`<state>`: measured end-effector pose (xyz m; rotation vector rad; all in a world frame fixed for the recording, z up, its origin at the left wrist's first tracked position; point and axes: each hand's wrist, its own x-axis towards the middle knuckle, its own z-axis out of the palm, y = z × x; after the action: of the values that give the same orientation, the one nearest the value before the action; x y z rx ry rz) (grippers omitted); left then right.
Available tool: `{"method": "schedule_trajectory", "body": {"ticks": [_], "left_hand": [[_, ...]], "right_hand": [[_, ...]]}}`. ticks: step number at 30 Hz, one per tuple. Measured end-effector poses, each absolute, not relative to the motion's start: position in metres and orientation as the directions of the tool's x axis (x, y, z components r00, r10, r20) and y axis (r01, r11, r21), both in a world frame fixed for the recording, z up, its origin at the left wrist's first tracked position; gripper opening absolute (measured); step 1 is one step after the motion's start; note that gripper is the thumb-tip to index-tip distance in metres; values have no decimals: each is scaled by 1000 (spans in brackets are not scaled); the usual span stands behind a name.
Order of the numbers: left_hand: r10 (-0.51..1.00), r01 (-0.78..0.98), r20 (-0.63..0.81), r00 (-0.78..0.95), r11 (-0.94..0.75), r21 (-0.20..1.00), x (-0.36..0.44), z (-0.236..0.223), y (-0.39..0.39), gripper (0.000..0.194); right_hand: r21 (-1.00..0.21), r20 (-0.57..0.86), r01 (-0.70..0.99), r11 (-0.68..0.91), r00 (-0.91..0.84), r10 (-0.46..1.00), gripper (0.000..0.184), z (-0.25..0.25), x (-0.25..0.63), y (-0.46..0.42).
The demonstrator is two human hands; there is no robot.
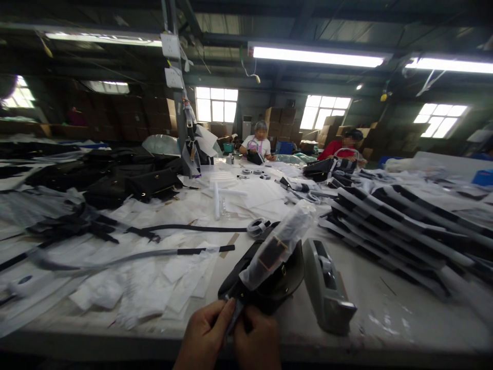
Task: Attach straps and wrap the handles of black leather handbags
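Note:
At the near table edge my left hand (204,331) and my right hand (257,336) are both closed, pinching the near end of a black bag piece (287,280). A strap in a clear plastic sleeve (281,241) with a brown tape patch lies on top of that piece, angled up to the right. A grey tape dispenser (327,285) stands just right of it.
White paper sheets and plastic bags (154,277) and loose black straps (185,228) cover the table at left. Rows of wrapped straps (404,221) lie at right. Black bags (127,180) pile at far left. Two people sit at the far end.

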<state>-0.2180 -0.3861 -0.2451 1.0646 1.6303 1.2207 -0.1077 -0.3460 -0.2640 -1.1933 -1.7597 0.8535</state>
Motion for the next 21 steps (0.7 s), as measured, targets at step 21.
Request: {"method": "schedule_trajectory", "body": {"ticks": [21], "left_hand": [[945, -142, -144, -293, 106, 984, -203, -254, -401, 58]], "right_hand": [[-487, -352, -467, -738, -669, 655, 27, -231, -116, -346]]}}
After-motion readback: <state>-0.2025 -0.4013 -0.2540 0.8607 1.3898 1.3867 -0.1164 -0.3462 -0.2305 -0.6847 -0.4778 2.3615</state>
